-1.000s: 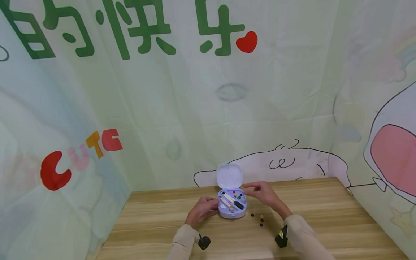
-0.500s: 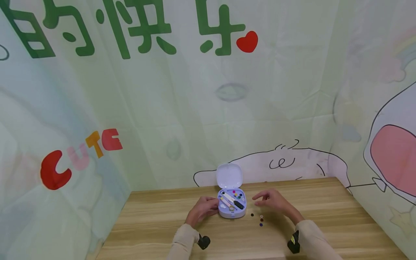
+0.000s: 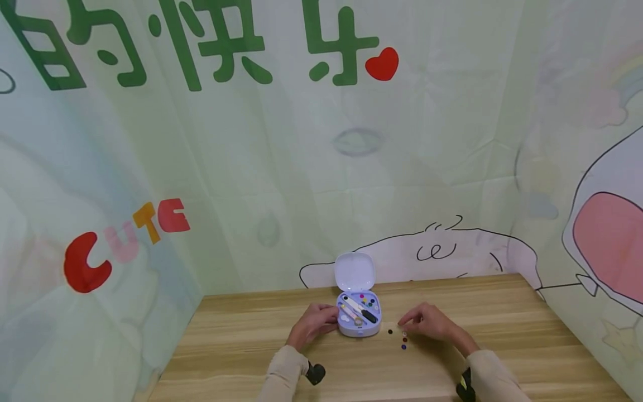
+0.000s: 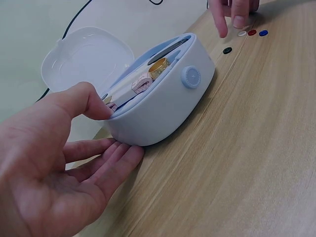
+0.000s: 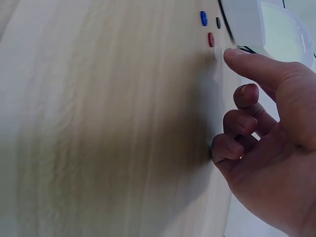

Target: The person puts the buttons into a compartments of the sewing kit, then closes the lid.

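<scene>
A white-and-lilac sewing box (image 3: 359, 330) stands with its lid (image 3: 354, 272) raised. Inside lie a gold thimble (image 4: 159, 68), a rolled tape measure (image 4: 142, 82), a black-handled tool (image 3: 369, 316) and several small coloured buttons (image 3: 370, 304). My left hand (image 3: 315, 324) grips the box's left side, thumb on the rim and fingers low against the wall. Over the table to the right, my right hand (image 3: 428, 322) has its fingers loosely bent, its fingertips right at a white button (image 4: 242, 33). Close by lie a red button (image 4: 252, 32), a blue button (image 4: 263, 33) and a dark button (image 4: 227, 50).
The wood-grain table (image 3: 241, 346) reaches back to a printed cloth backdrop (image 3: 281, 167). A black wrist camera (image 3: 315, 374) sits at the left sleeve, and another wrist camera (image 3: 465, 385) at the right.
My right hand has left the right side of the box and moved right and towards me, down to the loose buttons. The left hand and box have stayed put.
</scene>
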Motion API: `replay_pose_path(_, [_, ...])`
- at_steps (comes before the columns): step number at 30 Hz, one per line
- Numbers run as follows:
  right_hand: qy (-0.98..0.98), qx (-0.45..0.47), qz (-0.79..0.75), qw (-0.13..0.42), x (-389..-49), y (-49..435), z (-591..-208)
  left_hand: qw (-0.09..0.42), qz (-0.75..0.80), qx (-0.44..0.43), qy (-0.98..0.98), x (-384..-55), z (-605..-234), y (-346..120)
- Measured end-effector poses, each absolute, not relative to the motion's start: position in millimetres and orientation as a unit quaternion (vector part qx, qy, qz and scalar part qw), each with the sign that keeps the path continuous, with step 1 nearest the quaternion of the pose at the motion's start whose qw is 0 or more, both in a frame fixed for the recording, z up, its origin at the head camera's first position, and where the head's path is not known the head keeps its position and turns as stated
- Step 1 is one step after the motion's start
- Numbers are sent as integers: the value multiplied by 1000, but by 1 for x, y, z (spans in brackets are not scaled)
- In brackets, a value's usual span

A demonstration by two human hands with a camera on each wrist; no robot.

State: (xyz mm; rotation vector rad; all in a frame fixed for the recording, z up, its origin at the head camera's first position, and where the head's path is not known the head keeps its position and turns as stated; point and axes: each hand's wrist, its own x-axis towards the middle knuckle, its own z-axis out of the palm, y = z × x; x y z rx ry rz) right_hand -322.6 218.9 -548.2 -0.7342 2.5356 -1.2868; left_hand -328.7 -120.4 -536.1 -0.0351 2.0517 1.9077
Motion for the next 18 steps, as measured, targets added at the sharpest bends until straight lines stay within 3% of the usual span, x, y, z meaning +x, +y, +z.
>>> replay_pose_path(18, [862, -270, -422, 82, -315, 218, -550, 176, 660, -14, 730, -331, -537, -120])
